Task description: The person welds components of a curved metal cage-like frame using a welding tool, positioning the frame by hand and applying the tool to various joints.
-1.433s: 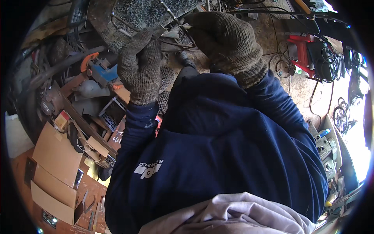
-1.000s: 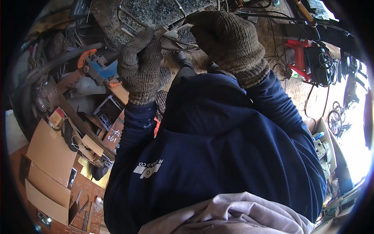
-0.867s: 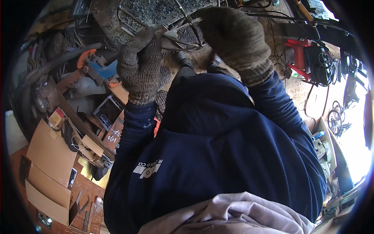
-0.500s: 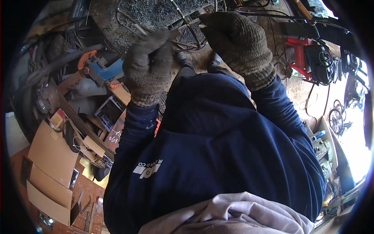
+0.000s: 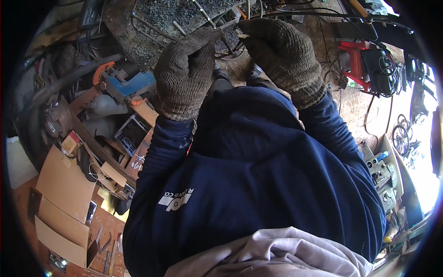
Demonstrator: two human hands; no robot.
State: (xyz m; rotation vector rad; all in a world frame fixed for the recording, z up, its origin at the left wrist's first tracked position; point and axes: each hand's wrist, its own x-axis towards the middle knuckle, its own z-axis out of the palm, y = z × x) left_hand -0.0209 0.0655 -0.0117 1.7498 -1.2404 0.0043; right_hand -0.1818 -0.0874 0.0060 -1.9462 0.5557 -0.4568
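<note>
Both my hands wear dirty brown knitted gloves and are raised close together at the top of the view. My left hand is closed, thumb and fingers pinched together. A thin greyish strip shows by its fingertips, but its kind is unclear. My right hand is also closed, its fingertips pointing toward the left hand. A small pale piece shows at those fingertips, too small to name. Beyond the hands, bent metal rods lie over a worktop strewn with dark grit.
A blue and orange machine stands at left, above a grey plastic crate. An opened cardboard box lies lower left. At right are a red stand, loose cables and a metal machine part. My feet are below the hands.
My left hand has moved slightly right and up, closer to the right hand. The right hand has shifted a little downward. Both stay closed.
</note>
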